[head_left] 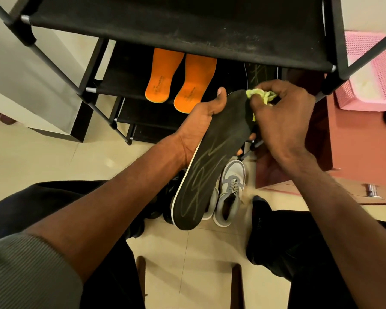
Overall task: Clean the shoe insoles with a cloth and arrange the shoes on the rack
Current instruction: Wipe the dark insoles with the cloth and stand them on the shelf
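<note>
Here, a black insole (212, 161) is being gripped along its left edge by the left hand (201, 123), while a yellow-green cloth (260, 95) is being pinched by the right hand (279, 121) against its far end, near the rack (165, 23).

Warm, dim indoor light; wide-angle view bends the edges, slightly soft.

Single head-worn view, facing steeply down, close over both hands, shoe rack (187, 30) just ahead

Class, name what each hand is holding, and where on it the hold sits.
Left hand grips the black insole by its side edge, near mid-length. Right hand pinches a bunched yellow-green cloth.
</note>
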